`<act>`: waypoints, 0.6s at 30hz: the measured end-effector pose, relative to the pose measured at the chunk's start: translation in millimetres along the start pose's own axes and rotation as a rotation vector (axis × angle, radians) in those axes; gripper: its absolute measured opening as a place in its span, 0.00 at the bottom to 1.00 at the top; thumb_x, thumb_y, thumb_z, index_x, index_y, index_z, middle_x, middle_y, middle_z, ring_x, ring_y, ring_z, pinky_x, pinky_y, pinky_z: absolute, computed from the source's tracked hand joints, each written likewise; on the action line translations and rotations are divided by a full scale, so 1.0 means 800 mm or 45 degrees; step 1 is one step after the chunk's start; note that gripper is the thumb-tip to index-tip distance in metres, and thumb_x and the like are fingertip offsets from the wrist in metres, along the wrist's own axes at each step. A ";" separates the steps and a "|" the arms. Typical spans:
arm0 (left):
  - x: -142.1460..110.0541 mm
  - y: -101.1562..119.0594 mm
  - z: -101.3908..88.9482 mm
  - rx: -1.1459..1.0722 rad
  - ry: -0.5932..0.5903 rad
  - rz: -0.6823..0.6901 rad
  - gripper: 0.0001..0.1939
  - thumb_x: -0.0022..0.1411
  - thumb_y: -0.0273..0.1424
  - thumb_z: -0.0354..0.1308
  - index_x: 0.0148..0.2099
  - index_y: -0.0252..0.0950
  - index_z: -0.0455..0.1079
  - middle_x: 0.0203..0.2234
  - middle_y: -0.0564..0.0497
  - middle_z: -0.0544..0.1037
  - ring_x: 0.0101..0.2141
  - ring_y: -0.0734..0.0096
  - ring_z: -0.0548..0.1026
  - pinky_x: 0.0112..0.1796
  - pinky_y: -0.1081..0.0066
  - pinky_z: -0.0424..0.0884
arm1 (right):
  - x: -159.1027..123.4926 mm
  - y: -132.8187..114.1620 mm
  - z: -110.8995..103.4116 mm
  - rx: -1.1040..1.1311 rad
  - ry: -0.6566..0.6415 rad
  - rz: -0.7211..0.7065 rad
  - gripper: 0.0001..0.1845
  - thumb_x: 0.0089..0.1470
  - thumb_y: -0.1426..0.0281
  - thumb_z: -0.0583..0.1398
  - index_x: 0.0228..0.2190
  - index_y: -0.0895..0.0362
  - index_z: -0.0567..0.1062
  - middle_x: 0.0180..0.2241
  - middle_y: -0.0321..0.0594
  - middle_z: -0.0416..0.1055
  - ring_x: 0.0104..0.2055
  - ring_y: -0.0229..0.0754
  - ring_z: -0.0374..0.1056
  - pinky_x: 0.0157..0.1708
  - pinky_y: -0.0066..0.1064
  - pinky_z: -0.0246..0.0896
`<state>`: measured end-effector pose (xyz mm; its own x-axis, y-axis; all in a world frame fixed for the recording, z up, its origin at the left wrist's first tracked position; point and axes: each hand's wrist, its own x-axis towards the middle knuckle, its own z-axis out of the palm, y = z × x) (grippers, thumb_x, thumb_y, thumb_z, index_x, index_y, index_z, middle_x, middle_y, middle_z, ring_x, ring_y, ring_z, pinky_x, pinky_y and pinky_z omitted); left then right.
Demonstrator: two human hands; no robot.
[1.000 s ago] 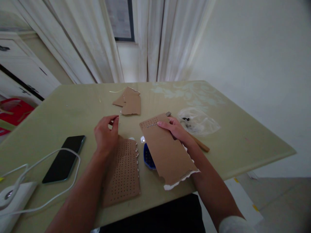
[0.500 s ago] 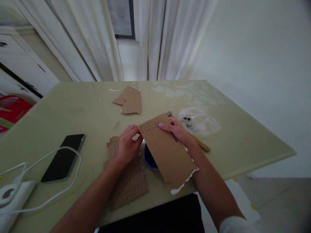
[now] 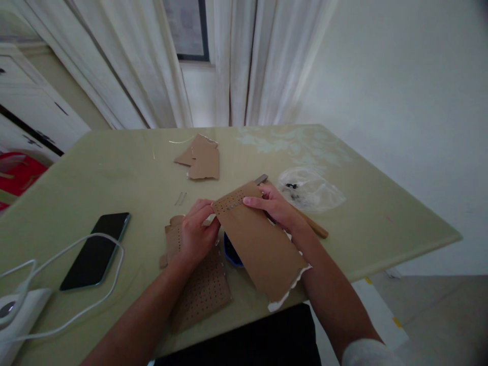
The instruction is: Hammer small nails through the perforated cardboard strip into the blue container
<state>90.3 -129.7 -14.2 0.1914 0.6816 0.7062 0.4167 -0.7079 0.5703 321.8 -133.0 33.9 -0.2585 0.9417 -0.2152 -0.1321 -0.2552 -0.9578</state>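
Two pieces of brown cardboard with rows of small punched holes are near the person: one is the held sheet (image 3: 257, 244), flat and long, with a torn white lower edge, and the other is the lying sheet (image 3: 209, 290), on the smooth greenish table (image 3: 381, 223). On the held sheet, the holes are only along the far end, with a line of small greyish dots among them.

One blue container (image 3: 231, 251) shows partly under the held sheet. Farther away there is torn cardboard (image 3: 206, 161); whether it is one piece or more, I cannot tell. Two thin, straight pins (image 3: 180, 198) lie side by side. One crumpled transparent bag (image 3: 312, 190) and one wooden handle (image 3: 316, 227) are at the right.

The right hand (image 3: 277, 206) holds the held sheet at its far right side, thumb pressed flat on top. The left hand (image 3: 198, 231) is bent above the lying sheet, fingers gathered narrowly at the held sheet's left corner; I cannot tell what they pinch.
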 end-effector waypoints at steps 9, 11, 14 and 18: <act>0.007 -0.011 -0.006 0.049 0.043 -0.109 0.11 0.75 0.32 0.62 0.56 0.41 0.80 0.52 0.45 0.84 0.51 0.61 0.81 0.52 0.59 0.77 | 0.008 0.004 -0.006 -0.063 0.152 -0.013 0.27 0.46 0.51 0.74 0.38 0.59 0.80 0.31 0.38 0.78 0.27 0.36 0.69 0.29 0.28 0.65; 0.008 -0.006 -0.006 0.069 -0.013 -0.007 0.08 0.74 0.33 0.65 0.52 0.41 0.82 0.50 0.46 0.85 0.51 0.60 0.81 0.54 0.56 0.76 | 0.007 0.003 -0.005 -0.112 0.134 -0.005 0.27 0.46 0.51 0.74 0.38 0.60 0.81 0.31 0.39 0.78 0.28 0.37 0.70 0.30 0.28 0.65; 0.009 -0.002 -0.003 0.053 -0.042 0.055 0.03 0.73 0.31 0.66 0.45 0.40 0.82 0.44 0.48 0.87 0.46 0.63 0.83 0.50 0.59 0.78 | 0.006 0.001 -0.003 -0.220 0.116 0.019 0.28 0.48 0.50 0.73 0.39 0.60 0.81 0.33 0.40 0.79 0.32 0.39 0.71 0.32 0.28 0.65; 0.006 -0.003 0.000 0.063 -0.041 0.147 0.04 0.74 0.28 0.64 0.45 0.39 0.80 0.42 0.49 0.88 0.44 0.65 0.83 0.49 0.62 0.79 | 0.006 0.001 -0.003 -0.309 0.123 0.046 0.28 0.48 0.50 0.73 0.39 0.60 0.82 0.34 0.41 0.79 0.31 0.38 0.70 0.30 0.27 0.63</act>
<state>90.6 -124.9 -12.0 0.2689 0.6026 0.7514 0.4337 -0.7723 0.4642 322.5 -128.0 31.5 -0.1647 0.9524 -0.2563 0.1117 -0.2402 -0.9643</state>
